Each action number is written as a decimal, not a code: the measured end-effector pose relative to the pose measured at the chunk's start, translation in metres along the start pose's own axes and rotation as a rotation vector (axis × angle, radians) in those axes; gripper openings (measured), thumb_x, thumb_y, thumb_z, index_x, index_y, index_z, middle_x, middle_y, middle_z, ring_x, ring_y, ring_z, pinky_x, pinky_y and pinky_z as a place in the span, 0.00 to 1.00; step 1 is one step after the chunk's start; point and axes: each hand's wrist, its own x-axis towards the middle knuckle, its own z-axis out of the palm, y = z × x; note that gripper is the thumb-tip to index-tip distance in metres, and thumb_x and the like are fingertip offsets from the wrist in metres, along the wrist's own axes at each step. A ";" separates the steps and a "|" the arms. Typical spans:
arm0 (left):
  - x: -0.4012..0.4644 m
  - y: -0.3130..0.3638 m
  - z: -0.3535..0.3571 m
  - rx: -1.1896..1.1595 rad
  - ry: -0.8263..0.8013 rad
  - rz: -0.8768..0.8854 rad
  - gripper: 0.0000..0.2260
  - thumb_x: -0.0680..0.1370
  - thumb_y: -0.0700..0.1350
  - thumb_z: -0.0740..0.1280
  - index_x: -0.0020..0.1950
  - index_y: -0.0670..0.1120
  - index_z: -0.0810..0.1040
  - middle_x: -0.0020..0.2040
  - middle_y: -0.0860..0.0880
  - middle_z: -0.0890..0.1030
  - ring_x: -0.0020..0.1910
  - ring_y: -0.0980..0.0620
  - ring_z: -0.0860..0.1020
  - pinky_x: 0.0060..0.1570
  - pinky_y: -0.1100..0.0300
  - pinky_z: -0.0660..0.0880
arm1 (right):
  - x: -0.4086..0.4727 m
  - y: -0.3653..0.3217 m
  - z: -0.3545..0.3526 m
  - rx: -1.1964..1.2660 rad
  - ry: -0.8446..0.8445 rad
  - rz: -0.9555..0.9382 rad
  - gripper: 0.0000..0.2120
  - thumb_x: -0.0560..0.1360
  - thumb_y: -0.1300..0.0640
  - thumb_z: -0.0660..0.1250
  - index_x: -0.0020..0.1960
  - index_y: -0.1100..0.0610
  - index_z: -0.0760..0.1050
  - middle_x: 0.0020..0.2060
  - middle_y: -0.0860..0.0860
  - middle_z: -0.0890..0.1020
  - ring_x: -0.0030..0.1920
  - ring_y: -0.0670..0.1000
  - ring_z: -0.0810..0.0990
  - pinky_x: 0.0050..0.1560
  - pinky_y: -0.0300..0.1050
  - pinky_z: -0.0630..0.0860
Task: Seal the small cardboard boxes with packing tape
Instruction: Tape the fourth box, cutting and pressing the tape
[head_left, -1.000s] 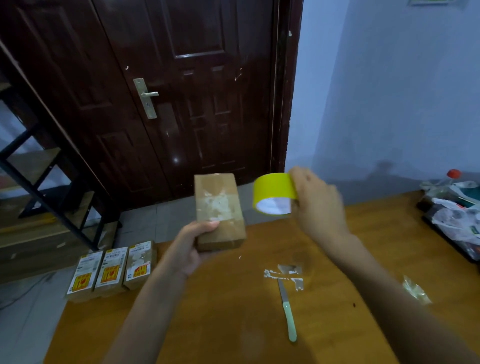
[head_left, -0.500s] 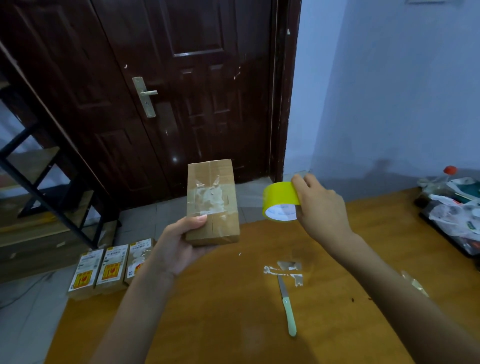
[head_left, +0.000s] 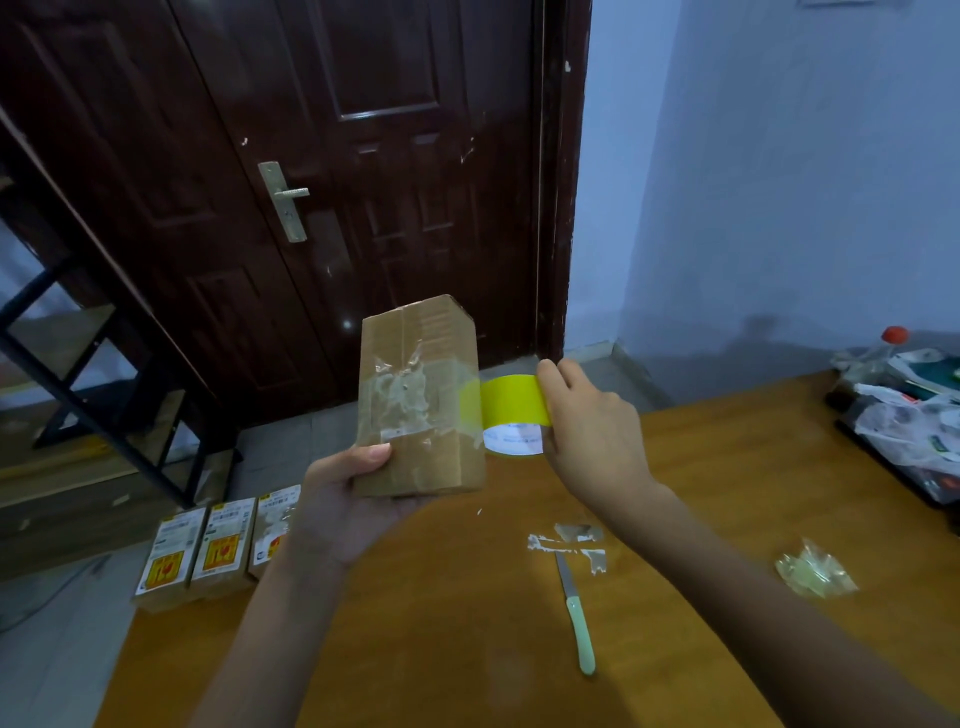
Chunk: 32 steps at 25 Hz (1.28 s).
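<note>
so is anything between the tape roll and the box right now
Nothing visible. The tape roll in the right hand sits right against the side of the box held up by the left hand.

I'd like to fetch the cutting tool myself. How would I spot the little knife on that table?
Look at the wooden table, on the bare stretch below the right hand that holds the yellow tape roll. The knife lies there flat, its blade towards some torn white scraps. Its pale green handle is unique here.
</note>
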 end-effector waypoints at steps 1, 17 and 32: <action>0.001 0.001 -0.002 0.000 -0.013 0.011 0.20 0.74 0.39 0.68 0.66 0.37 0.75 0.65 0.37 0.76 0.64 0.38 0.75 0.65 0.42 0.70 | 0.000 -0.001 -0.001 0.006 -0.004 0.002 0.22 0.67 0.65 0.71 0.59 0.57 0.70 0.46 0.53 0.75 0.26 0.55 0.71 0.23 0.43 0.67; 0.028 -0.021 -0.028 0.511 0.383 0.021 0.12 0.77 0.43 0.67 0.59 0.42 0.75 0.62 0.37 0.77 0.55 0.43 0.77 0.53 0.52 0.75 | 0.007 -0.012 -0.008 -0.104 0.125 0.009 0.19 0.58 0.65 0.76 0.47 0.63 0.75 0.33 0.56 0.72 0.19 0.50 0.56 0.24 0.35 0.52; 0.040 -0.058 0.003 0.628 0.623 -0.016 0.21 0.69 0.50 0.77 0.54 0.42 0.73 0.48 0.44 0.81 0.44 0.48 0.83 0.39 0.55 0.81 | 0.016 -0.033 -0.013 -0.102 0.122 -0.041 0.23 0.61 0.53 0.78 0.51 0.55 0.73 0.47 0.52 0.75 0.25 0.54 0.73 0.23 0.40 0.67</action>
